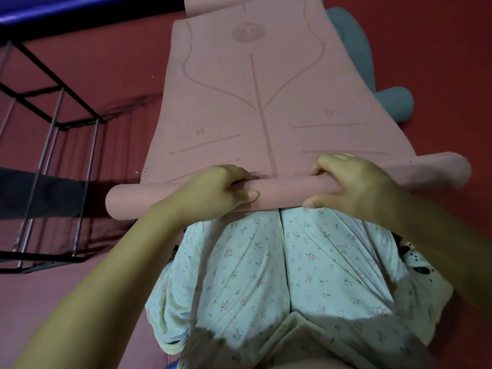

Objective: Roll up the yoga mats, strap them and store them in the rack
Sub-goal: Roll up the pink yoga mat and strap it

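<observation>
A pink yoga mat (255, 83) with printed alignment lines lies stretched away from me on the red floor. Its near end is wound into a tight roll (282, 191) across my knees. My left hand (213, 193) grips the roll left of centre, fingers curled over its top and thumb along the front. My right hand (351, 182) grips it right of centre the same way. The roll's left end sticks out past my left hand, and its right end lies wider and looser. The mat's far end curls up at the top.
A black metal rack (53, 123) with thin upright rods stands at the left, with a dark rolled mat (40, 193) on its lower level. A grey-blue mat (391, 102) lies partly rolled under the pink mat's right side. Floral fabric covers my lap.
</observation>
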Motion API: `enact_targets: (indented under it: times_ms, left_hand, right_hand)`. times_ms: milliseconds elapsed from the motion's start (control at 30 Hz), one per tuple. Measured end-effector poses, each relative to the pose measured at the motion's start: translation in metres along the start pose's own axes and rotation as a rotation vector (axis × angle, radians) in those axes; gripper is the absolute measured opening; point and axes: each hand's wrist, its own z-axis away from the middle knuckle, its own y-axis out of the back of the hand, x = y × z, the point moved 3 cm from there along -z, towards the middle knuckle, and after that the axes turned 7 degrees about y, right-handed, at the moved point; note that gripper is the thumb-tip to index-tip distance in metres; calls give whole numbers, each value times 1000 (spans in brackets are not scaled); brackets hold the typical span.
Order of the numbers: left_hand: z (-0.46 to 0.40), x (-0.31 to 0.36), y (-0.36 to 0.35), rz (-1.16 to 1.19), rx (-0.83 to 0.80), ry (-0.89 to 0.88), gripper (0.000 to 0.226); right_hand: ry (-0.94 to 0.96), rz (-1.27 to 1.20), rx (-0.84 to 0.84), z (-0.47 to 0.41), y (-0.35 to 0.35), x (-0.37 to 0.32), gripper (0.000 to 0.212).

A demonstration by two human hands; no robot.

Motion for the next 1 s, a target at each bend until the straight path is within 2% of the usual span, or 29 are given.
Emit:
enact_targets:
  times_ms: [133,267,400,600,700,767,867,1000]
  left_hand:
    - [-5,-4,4,64,31,31,27]
    - [-5,-8,3,-6,92,-3,17]
    - [-8,-8,3,-70,199,-58,27]
    - [-17,-3,3,-121,133,14,34]
    - [-16,1,4,-131,182,51,35]
    - [-10,8,2,-177,307,-12,30]
    - [4,22,-8,-341,480,-198,20]
    - [14,20,-18,-424,471,-214,27]
  right_hand:
    - [-93,-76,-61,-10,5,3,39]
    - [-89,-137,-130,-17,8,5,34]
    - [-98,-208,-145,-24,8,8,30]
    - [-132,-238,-194,-34,4,12,25]
    - [-145,-237,-210,-36,3,14,22]
    - [-143,-235,-208,-36,3,15,22]
    - [-139,-251,-209,-35,4,14,22]
    - [-147,-282,-201,-33,5,15,26]
